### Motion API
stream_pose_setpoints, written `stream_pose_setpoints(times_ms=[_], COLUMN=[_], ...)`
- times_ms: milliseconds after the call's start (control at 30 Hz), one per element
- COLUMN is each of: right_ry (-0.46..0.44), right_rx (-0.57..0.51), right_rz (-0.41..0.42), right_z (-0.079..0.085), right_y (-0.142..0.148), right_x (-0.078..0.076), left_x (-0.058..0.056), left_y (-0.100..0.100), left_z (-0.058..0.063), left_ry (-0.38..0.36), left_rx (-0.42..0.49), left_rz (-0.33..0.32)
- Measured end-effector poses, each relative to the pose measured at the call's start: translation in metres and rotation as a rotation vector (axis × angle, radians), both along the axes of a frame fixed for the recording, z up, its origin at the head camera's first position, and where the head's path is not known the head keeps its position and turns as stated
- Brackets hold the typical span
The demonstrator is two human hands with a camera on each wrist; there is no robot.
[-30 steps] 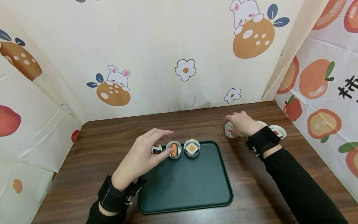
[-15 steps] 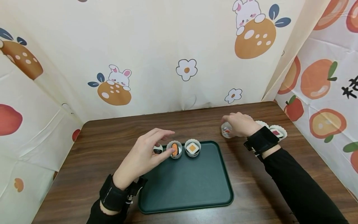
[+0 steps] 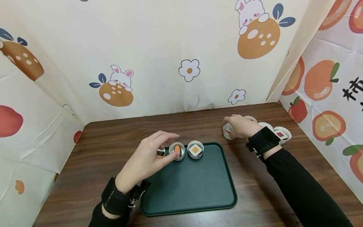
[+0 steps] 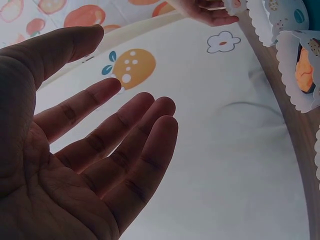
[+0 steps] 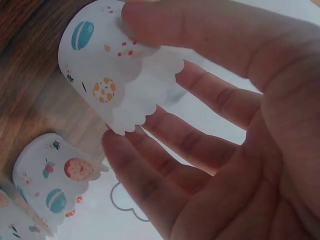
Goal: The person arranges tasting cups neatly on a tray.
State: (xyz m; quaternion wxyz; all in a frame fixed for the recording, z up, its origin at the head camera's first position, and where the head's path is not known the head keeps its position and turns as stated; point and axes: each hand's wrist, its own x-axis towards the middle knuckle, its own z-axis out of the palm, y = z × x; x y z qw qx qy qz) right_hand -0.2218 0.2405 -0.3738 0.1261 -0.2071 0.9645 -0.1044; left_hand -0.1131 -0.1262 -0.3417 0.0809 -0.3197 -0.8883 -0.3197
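My right hand (image 3: 244, 126) grips a white paper baking cup (image 5: 100, 75), scalloped at the rim, between thumb and fingers at the back right of the table. Its printed side faces the right wrist view; its contents are mostly hidden. My left hand (image 3: 147, 154) hovers over the back left of the dark green tray (image 3: 193, 186), fingers spread and palm bare in the left wrist view. Along the tray's back edge stand cups with toy sushi: an orange-topped piece (image 3: 177, 150), a white square piece with a yellow centre (image 3: 195, 150), and a black-banded piece (image 3: 160, 153) partly behind my left hand.
More paper cups stand beyond my right wrist, one with a red-centred white piece (image 3: 280, 135). A brown wooden table (image 3: 122, 132) carries everything. Printed cloth (image 3: 158, 75) hangs along its back and sides.
My right hand has shifted slightly left with the paper cup. Another cup now shows behind that hand. The left hand has barely moved.
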Motion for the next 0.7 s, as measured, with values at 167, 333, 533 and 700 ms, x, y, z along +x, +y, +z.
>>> stream_pose_setpoints(times_ms=[167,333,533,700], right_ry=[-0.031,-0.038,-0.046,-0.048], right_rx=[-0.005,-0.019,-0.031,-0.030], right_rz=[-0.022,-0.023,-0.025,-0.015], right_z=[-0.004,-0.007,-0.009,-0.012], right_y=[0.002,0.004,0.003,0.003], right_x=[-0.003,-0.005,-0.006,-0.008], left_x=[0.000,0.000,-0.001,-0.001], left_y=[0.001,0.001,0.000,0.001], left_z=[-0.001,-0.001,-0.001,0.000], left_ry=[-0.013,-0.014,-0.026,-0.034], left_rx=[0.003,0.003,0.002,0.008], left_rz=[-0.007,-0.010,-0.010,-0.014])
